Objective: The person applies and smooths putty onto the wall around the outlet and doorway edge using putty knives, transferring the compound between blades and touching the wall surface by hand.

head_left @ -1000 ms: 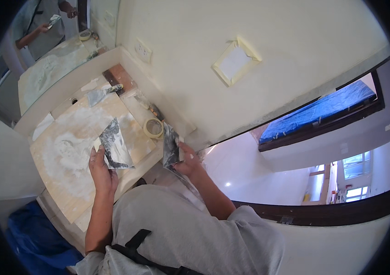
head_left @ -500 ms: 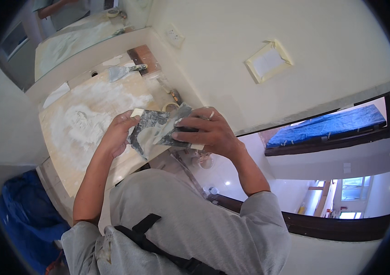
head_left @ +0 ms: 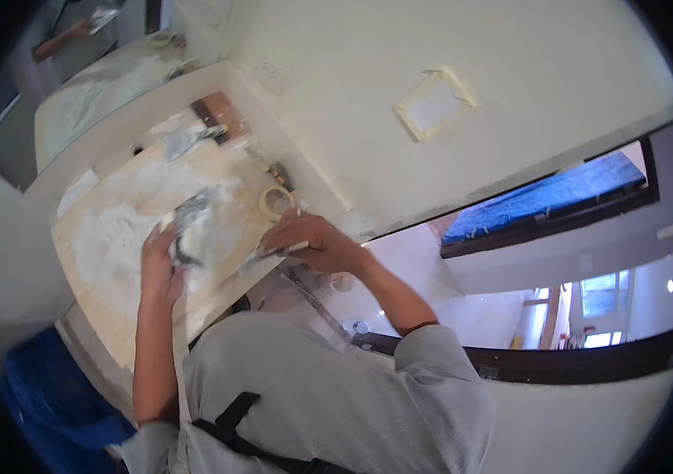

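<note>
My left hand [head_left: 161, 257] grips a flat metal putty blade [head_left: 196, 221] streaked with white filler, held up over the plywood board [head_left: 91, 257]. To its right, my right hand [head_left: 316, 241] is closed round a second wide putty blade [head_left: 261, 257], its face hidden by the angle, near the board's front edge. Both blades are blurred and now apart. A patch of white putty [head_left: 127, 225] is spread on the board.
Behind lie a scraper [head_left: 178, 145], tape roll [head_left: 276, 202], small tool [head_left: 279, 175] and wooden piece [head_left: 222, 114]. A mirror [head_left: 75, 110] stands left; a masked wall plate [head_left: 433, 104] is above. A doorway opens right, and blue tarpaulin [head_left: 52, 383] lies lower left.
The two blades were brought together half a second ago and have separated since. My left hand has moved left, and my right has turned its blade edge-on and lowered it.
</note>
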Motion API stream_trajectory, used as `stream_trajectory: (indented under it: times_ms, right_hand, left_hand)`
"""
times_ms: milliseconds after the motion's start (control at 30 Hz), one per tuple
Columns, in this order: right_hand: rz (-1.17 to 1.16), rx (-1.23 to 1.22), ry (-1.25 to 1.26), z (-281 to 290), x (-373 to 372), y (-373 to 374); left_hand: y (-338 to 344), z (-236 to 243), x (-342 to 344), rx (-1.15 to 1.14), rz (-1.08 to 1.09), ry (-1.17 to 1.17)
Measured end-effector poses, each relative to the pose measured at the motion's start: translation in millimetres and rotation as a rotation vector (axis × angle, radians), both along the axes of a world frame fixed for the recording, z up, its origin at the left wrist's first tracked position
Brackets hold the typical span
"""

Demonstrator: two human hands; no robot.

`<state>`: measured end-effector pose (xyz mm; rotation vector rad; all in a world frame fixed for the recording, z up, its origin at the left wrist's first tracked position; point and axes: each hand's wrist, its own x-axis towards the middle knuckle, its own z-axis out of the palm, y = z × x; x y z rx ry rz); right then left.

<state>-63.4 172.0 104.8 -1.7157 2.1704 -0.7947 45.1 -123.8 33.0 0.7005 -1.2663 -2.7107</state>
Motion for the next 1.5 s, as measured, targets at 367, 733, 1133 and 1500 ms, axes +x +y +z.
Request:
stream_trajectory:
  times_ms: [367, 733, 1133, 1500]
  right_hand:
    - [-0.976, -1.077, -1.508, -78.3, 25.3, -10.5]
    - [-1.114, -0.514, 0.642, 70.5, -49.0, -59.0]
    - [-1.119, 0.082, 1.619, 223.0, -121.6, -66.0]
    - [-0.993, 0.453, 1.647, 134.6, -161.9, -56.9]
  left_hand:
    - [-37.6, -40.1, 66.2, 0.145, 0.039, -0.033]
    - [-102.8, -43.9, 112.0, 0.165, 0.041, -0.08]
    - [-155.4, -45.6, 126.4, 0.022, 0.245, -0.168]
    - [-165.1, -67.3, 120.9, -0.012, 0.225, -0.157]
